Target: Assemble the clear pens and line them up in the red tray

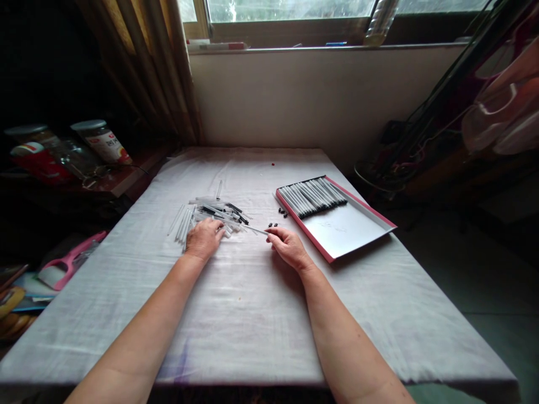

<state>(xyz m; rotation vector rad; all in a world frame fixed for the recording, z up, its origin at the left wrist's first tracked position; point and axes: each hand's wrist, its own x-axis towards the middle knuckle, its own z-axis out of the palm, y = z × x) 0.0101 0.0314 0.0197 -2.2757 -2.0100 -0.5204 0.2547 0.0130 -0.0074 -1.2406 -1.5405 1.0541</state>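
A slim, pale pen is pinched in my right hand, its far end pointing left toward the pile. My left hand rests at the near edge of a pile of clear pen barrels and dark pen parts, fingers curled down among them; what they grip is hidden. Between the right hand and the box lie several small black pen caps or plugs. To the right sits a shallow red-edged box lid, holding a row of pens with black ends along its far side.
A pale cloth covers the table. A tiny red piece lies near its back. Jars stand on a dark side surface at left, above pink-handled scissors. A curtain and window sill are behind.
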